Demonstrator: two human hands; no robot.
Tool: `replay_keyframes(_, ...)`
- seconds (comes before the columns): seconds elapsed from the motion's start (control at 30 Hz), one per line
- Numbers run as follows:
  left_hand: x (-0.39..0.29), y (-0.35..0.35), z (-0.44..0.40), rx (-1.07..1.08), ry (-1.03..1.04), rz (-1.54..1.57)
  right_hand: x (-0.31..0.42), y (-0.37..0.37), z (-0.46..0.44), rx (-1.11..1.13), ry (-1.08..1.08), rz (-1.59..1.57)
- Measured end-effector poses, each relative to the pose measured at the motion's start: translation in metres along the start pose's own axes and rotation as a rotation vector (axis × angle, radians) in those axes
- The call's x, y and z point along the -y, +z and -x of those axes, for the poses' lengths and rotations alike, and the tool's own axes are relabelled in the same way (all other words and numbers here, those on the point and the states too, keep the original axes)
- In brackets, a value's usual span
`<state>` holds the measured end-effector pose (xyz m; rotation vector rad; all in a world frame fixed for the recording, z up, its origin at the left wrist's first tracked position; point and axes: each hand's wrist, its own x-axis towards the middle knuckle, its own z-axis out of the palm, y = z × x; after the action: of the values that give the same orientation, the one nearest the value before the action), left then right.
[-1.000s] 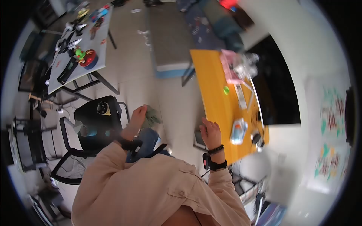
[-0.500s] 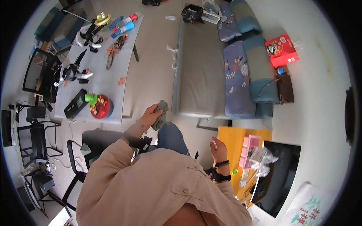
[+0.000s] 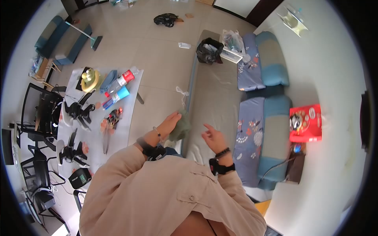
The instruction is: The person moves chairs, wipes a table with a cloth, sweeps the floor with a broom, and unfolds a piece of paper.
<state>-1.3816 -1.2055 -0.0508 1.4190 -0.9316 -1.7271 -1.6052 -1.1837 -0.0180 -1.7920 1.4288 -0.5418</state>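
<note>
My left hand (image 3: 168,125) is closed around a crumpled grey-green cloth (image 3: 181,128), which hangs from the fingers beside the near left edge of the sofa (image 3: 218,102). My right hand (image 3: 214,139) is held over the sofa's grey seat, fingers apart, with nothing in it. A gap separates it from the cloth. Both wrists carry black straps, and bracelets circle them.
To the left, a table (image 3: 122,135) bears black-and-white devices (image 3: 76,112), bottles (image 3: 125,77) and a yellow bowl (image 3: 90,80). A black bag (image 3: 209,51) sits at the sofa's far end. Floral cushions (image 3: 250,137) and a red gift bag (image 3: 306,124) are on the right.
I have moved forward from the gap between table and cabinet to the sofa's side. The cloth stays in my left hand; my right hand is now over the seat, its fingers more spread.
</note>
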Motion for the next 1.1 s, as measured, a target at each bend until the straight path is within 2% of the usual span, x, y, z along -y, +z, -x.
replay_keyframes(0.03,-0.020,0.003,-0.016,0.108,-0.185,0.333,0.020,-0.002,-0.031,0.087,-0.043,-0.072)
replay_keyframes(0.07,-0.037,0.004,-0.035,0.101,-0.177,0.343,0.026,0.002,-0.061,0.095,-0.052,-0.064)
replay_keyframes(0.13,-0.069,-0.002,-0.075,0.283,-0.143,0.468,0.033,0.007,-0.124,0.008,-0.154,0.186)
replay_keyframes(0.17,-0.080,-0.009,-0.102,0.269,-0.133,0.476,0.029,0.003,-0.156,0.019,-0.169,0.187)
replay_keyframes(0.23,-0.104,-0.029,-0.159,0.267,-0.082,0.320,0.013,-0.011,-0.218,-0.021,-0.101,-0.059)
replay_keyframes(0.27,-0.114,-0.039,-0.183,0.272,-0.082,0.325,0.003,-0.019,-0.244,-0.022,-0.098,-0.052)
replay_keyframes(0.37,-0.169,-0.084,-0.261,0.154,0.029,0.310,-0.023,-0.058,-0.352,-0.490,-0.296,0.175)
replay_keyframes(0.4,-0.174,-0.098,-0.283,0.045,-0.034,0.285,-0.031,-0.072,-0.385,-0.596,-0.394,0.242)
replay_keyframes(0.47,-0.176,-0.125,-0.319,-0.113,-0.114,0.317,-0.012,-0.098,-0.430,-0.408,0.057,-0.416)
replay_keyframes(0.5,-0.185,-0.137,-0.329,-0.151,-0.128,0.340,-0.015,-0.107,-0.452,-0.362,0.061,-0.418)
replay_keyframes(0.57,-0.208,-0.159,-0.341,-0.187,-0.054,0.368,-0.020,-0.123,-0.489,-0.403,0.194,-0.753)
replay_keyframes(0.6,-0.219,-0.170,-0.348,-0.212,-0.055,0.378,-0.015,-0.127,-0.504,-0.376,0.194,-0.754)
replay_keyframes(0.67,-0.238,-0.187,-0.360,-0.242,-0.044,0.410,-0.004,-0.136,-0.527,-0.351,0.209,-0.988)
replay_keyframes(0.77,-0.258,-0.219,-0.380,-0.263,0.037,0.458,0.004,-0.135,-0.574,-0.260,0.334,-1.104)
replay_keyframes(0.87,-0.278,-0.257,-0.407,-0.271,0.042,0.402,0.023,-0.115,-0.653,-0.134,0.354,-1.038)
replay_keyframes(0.93,-0.287,-0.284,-0.434,-0.253,0.040,0.362,0.045,-0.095,-0.726,-0.004,0.291,-0.928)
replay_keyframes(1.0,-0.319,-0.319,-0.465,-0.263,0.069,0.292,0.068,-0.063,-0.812,0.304,0.170,-0.714)
replay_keyframes(1.1,-0.363,-0.353,-0.512,-0.300,0.107,0.205,0.165,-0.003,-0.902,0.711,-0.150,-0.465)
